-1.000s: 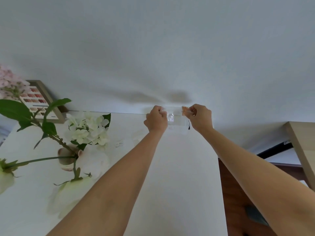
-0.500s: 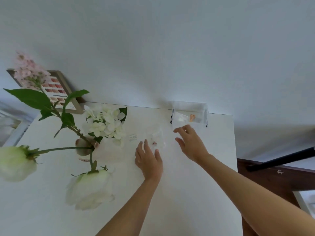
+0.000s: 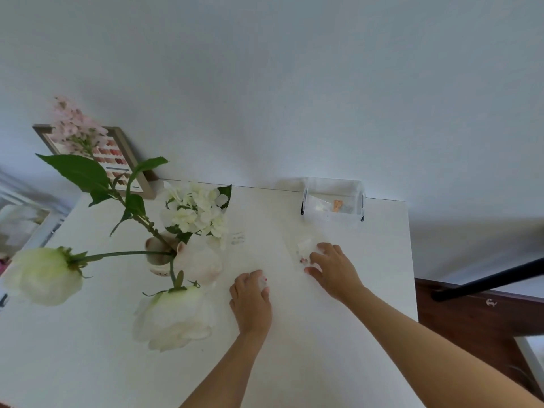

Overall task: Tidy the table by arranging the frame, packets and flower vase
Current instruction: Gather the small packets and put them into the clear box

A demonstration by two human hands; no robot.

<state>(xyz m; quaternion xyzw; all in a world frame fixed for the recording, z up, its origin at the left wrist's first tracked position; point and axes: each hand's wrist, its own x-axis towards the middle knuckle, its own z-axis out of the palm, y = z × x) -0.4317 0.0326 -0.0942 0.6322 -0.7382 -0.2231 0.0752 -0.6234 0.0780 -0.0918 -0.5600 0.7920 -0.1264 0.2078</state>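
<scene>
A flower vase (image 3: 188,260) with white and pink blooms stands on the white table (image 3: 368,290) at the left. A wooden frame (image 3: 138,172) leans against the wall behind it. A clear box (image 3: 332,201) at the table's back edge holds packets, one with an orange piece. My left hand (image 3: 250,298) rests on a small clear packet (image 3: 263,282) in the middle of the table. My right hand (image 3: 332,269) closes its fingers on another clear packet (image 3: 304,250). One more small packet (image 3: 238,237) lies beside the vase.
The table's right edge drops to a dark wooden floor (image 3: 471,313), where a black bar (image 3: 485,281) crosses. A white wall (image 3: 294,83) stands right behind the table. Long flower stems and a large white bloom (image 3: 173,316) overhang the table's left half.
Both hands left the clear box at the back edge and came down to the table. Each now lies on a clear packet. The view has tilted downward.
</scene>
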